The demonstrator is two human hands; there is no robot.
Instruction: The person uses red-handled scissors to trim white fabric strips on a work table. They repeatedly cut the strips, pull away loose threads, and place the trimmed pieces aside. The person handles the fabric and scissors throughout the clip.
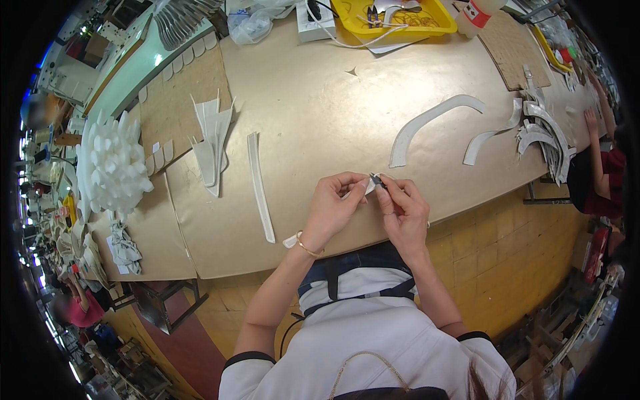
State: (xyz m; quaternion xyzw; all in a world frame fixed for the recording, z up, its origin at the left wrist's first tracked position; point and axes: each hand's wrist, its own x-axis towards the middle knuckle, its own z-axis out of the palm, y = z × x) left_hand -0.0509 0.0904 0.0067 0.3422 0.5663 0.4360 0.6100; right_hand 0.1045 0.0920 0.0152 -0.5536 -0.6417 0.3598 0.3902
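My left hand (331,208) pinches a small white piece of material (369,187) above the near edge of the cardboard-covered worktable (313,107). A thin gold bracelet circles that wrist. My right hand (404,208) grips a small dark tool (377,179), whose tip touches the white piece. Both hands meet close together, fingers closed. A long curved white strip (427,123) lies on the table just beyond my hands. A straight white strip (259,185) lies to the left of my left hand.
A fan of pointed white pieces (213,143) and a heap of white cut shapes (113,163) lie left. A yellow tray (393,19) with cables stands at the back. Stacked curved white strips (543,137) lie right, near another person's arm (600,160).
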